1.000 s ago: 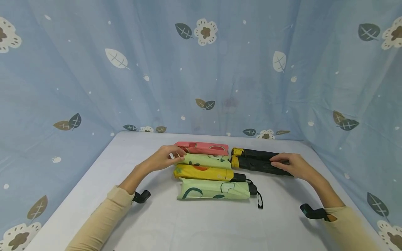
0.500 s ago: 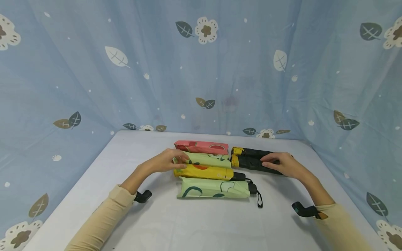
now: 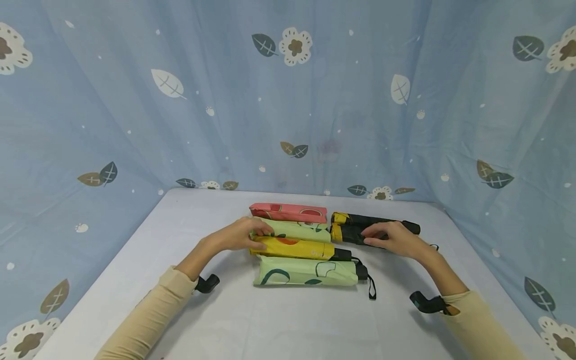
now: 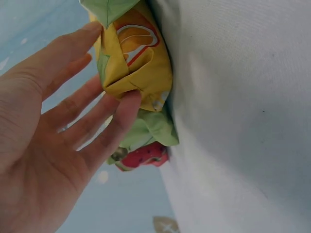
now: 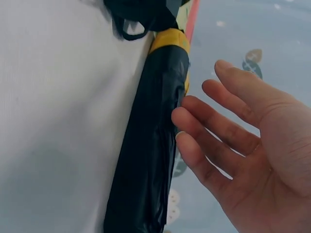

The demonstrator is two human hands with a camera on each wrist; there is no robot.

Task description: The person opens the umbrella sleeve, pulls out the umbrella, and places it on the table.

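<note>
Loosely spread, the left hand [image 3: 239, 235] touched the end of the yellow umbrella [image 3: 301, 249] on the white table [image 3: 288, 322]. The right hand [image 3: 398, 240], also loose, was close by the front black umbrella [image 5: 148, 131].

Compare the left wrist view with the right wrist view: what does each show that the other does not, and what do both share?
Only the left wrist view: the left hand, with fingers at the end of the yellow umbrella, and that umbrella's orange fruit print.

Only the right wrist view: the right hand, the black umbrella with its yellow band, and a black strap loop.

Both: the white table and blue patterned curtain.
</note>
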